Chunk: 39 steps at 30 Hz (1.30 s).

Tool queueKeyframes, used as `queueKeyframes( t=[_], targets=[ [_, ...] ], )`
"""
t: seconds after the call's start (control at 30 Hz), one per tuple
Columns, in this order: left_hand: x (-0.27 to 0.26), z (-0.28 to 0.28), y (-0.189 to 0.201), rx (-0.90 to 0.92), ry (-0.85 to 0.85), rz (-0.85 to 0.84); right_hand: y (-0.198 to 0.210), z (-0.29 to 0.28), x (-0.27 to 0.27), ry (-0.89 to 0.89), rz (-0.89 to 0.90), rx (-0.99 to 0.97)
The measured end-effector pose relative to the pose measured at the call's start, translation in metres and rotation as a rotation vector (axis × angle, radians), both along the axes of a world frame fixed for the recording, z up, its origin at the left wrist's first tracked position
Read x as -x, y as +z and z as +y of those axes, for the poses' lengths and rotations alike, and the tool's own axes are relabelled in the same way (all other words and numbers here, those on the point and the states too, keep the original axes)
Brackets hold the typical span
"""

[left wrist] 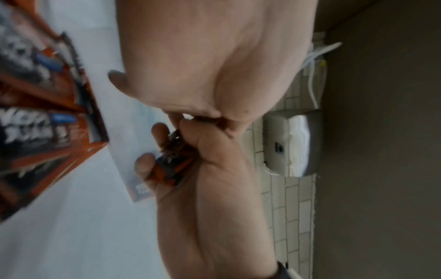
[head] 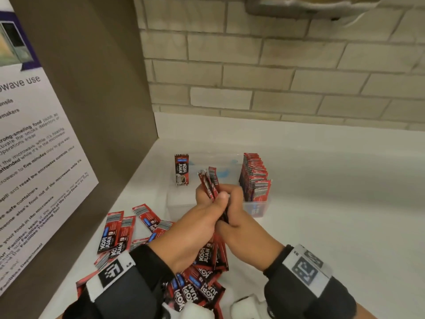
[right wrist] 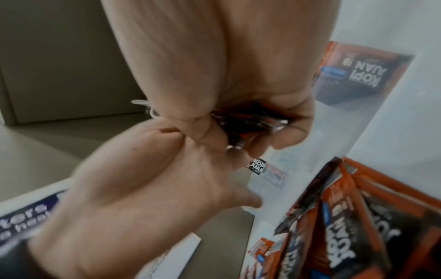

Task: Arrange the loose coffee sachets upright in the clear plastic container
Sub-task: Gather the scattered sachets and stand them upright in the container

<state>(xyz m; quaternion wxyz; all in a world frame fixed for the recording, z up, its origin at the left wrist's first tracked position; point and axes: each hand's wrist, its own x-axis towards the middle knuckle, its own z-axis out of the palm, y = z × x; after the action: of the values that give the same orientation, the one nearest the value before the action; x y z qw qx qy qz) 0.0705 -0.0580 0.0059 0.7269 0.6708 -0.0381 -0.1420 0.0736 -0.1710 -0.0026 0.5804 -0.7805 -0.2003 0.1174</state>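
Both hands meet over the clear plastic container (head: 259,209) and hold one bundle of red coffee sachets (head: 210,180) that sticks up between them. My left hand (head: 204,203) grips it from the left, thumb on top, and my right hand (head: 238,201) wraps it from the right. The bundle (right wrist: 248,124) shows as dark edges inside the curled fingers (left wrist: 143,166). A row of sachets (head: 254,178) stands upright at the container's right end, and one sachet (head: 181,170) stands at its left end. Loose sachets (head: 119,229) lie on the counter near me.
A brown cabinet panel with a printed notice (head: 34,157) walls off the left. A tiled wall (head: 276,77) stands behind, with a paper towel dispenser (left wrist: 291,143) on it. The white counter (head: 333,203) stretches out to the right of the container.
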Motion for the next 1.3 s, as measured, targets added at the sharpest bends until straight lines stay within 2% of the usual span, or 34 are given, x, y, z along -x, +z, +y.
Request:
queueKeyframes(
  t=[0.1,0.27,0.37,0.47,0.67,0.73,0.8,0.87,0.9,1.0,1.07,1.17,1.3],
  targets=[
    [-0.001,0.006,0.008,-0.074,0.002,-0.129,0.0,-0.003,0.0,-0.015,-0.013,-0.062],
    [-0.004,0.009,0.009,0.105,0.086,-0.263,0.007,-0.002,0.001,0.106,0.137,-0.178],
    [-0.006,0.009,0.02,0.0,0.082,-0.374,0.009,-0.003,0.0,0.161,0.214,-0.237],
    [-0.008,0.006,0.026,-0.059,0.086,-0.386,0.011,-0.005,-0.004,0.119,0.106,-0.187],
    [-0.014,0.007,0.028,0.04,0.083,-0.382,0.011,-0.006,-0.009,-0.03,-0.229,-0.186],
    [-0.018,0.007,0.028,0.005,0.137,-0.401,0.008,-0.005,-0.01,-0.044,-0.241,-0.199],
    [-0.021,0.007,0.029,0.031,0.182,-0.388,0.009,-0.005,-0.009,-0.079,-0.154,-0.278],
    [-0.023,0.007,0.029,0.1,0.22,-0.363,0.01,-0.007,-0.008,-0.102,0.006,-0.449],
    [-0.025,0.008,0.028,0.137,0.241,-0.352,0.009,-0.009,-0.009,-0.106,0.148,-0.566],
    [-0.025,0.008,0.027,0.175,0.261,-0.36,0.011,-0.012,-0.017,-0.115,0.728,-0.883],
    [-0.023,0.006,0.023,0.067,0.218,-0.401,0.016,-0.013,-0.02,-0.094,0.923,-0.923],
    [-0.018,0.0,0.019,-0.064,0.132,-0.427,0.018,-0.009,-0.023,-0.114,0.875,-0.839],
    [-0.024,0.0,0.013,-0.099,0.177,-0.369,0.019,-0.007,-0.02,-0.056,0.826,-0.775]
  ],
)
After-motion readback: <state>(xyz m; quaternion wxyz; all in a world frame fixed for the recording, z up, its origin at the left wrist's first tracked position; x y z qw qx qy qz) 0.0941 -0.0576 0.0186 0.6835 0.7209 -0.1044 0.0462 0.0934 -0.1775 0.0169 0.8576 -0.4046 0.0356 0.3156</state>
